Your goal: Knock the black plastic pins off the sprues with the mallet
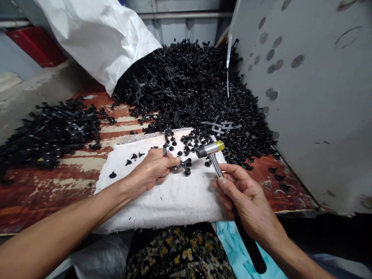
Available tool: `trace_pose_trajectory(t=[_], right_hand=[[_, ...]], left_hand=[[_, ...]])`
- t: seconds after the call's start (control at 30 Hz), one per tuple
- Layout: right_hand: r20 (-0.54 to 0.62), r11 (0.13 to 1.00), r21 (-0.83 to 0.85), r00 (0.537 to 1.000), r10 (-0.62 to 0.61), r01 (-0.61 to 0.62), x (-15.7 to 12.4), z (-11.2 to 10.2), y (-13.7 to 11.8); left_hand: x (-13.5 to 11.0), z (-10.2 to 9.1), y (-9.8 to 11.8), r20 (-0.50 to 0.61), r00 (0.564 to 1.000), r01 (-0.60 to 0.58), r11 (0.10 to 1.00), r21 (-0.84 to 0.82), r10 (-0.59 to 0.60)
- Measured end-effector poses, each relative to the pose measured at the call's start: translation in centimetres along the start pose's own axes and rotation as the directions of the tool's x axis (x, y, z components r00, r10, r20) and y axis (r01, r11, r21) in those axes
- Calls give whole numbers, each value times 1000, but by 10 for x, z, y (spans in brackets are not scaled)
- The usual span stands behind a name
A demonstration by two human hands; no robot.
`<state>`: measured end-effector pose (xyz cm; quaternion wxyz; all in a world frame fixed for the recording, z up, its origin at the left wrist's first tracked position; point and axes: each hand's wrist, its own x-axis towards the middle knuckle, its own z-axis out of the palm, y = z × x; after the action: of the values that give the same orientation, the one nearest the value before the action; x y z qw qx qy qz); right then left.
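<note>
My left hand (pixel 154 170) rests on a white cloth pad (pixel 174 201), its fingers pinched on a small black cross-shaped plastic part (pixel 183 165). My right hand (pixel 247 201) is closed around the black handle of a small hammer (pixel 213 153). The hammer's metal head with a yellow face hangs just right of the black part, a little above the cloth. Several small black studs (pixel 186 141) lie scattered on the cloth beyond my left hand.
A big heap of black plastic parts (pixel 192 81) spills from a white sack (pixel 99 35) at the back. Another pile of black crosses (pixel 52 131) lies left on the worn red board (pixel 43 186). A grey spotted panel (pixel 314 100) stands at right.
</note>
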<state>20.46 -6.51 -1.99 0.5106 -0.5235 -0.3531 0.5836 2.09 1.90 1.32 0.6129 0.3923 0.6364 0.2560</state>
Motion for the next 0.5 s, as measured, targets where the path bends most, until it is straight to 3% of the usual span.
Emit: trace_pose_trajectory(t=[0.3,0.5], right_hand=[[4,1000,-24,1000,-3,3,0,0,-1],[38,997,-81,999,-16,19,1,0,-1]], left_hand=[[0,2,2,-20,1000,-14,993,118,16],[7,-2,-5,-37,981,-175,945,278,192]])
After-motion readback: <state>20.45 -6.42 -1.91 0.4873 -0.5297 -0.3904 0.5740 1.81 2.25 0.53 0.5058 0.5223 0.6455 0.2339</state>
